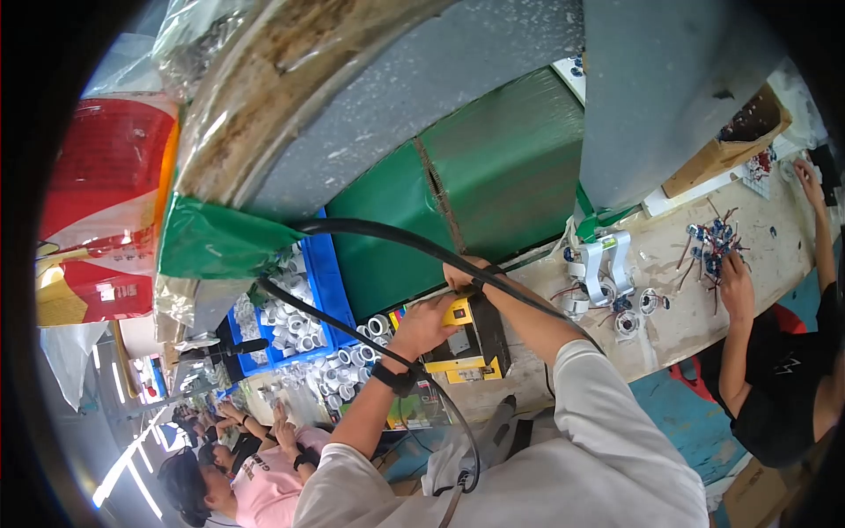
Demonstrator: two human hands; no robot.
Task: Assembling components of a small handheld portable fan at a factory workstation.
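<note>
A yellow-and-black boxy device (480, 363) sits on the bench in front of me, with a red switch on its yellow top piece. My left hand (424, 327), a black watch at its wrist, is closed over the near left side of that top piece. Beyond it, my right hand (464, 271) is curled at the device's far end, close to the green box (506, 154). Its fingertips are partly hidden, and what they hold cannot be made out. A thick black cable (396, 236) passes in front of my right wrist.
Left of the device stand blue bins (339, 286) of white parts, with loose white rings (356, 359) beside them. Silver brackets (606, 267) and wired components (715, 245) lie to the right, where a co-worker's hand (736, 286) works. Another person in pink (277, 480) sits at lower left.
</note>
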